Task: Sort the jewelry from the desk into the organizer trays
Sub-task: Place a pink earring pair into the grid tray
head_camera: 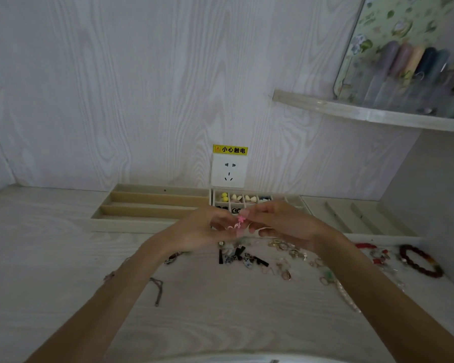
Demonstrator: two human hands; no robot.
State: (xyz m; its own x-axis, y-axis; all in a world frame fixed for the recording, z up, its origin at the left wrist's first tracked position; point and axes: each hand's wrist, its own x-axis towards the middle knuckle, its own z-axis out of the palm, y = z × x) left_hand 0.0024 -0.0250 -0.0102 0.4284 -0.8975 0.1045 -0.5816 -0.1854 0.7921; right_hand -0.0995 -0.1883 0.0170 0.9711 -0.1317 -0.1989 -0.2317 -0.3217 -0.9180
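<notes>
Both hands are meeting above the desk [63,258], just in front of the trays. The left hand [202,229] and right hand [281,224] are together pinching a small pink earring [240,219] between curled fingertips (its fine detail is too blurred to make out). Behind the fingers, the grid tray [257,199] is holding yellow, cream and dark pieces in separate compartments, while the slot tray [152,205] to its left is showing only its long beige dividers. A third tray [357,218] is lying to the right, by the wall. On the desk below the hands, black and blue-white earrings [240,258] are lying in a cluster, with rings [288,247] scattered to their right. A dark red bracelet [419,260] is sitting far right, and a thin chain [157,290] is lying apart at left.
</notes>
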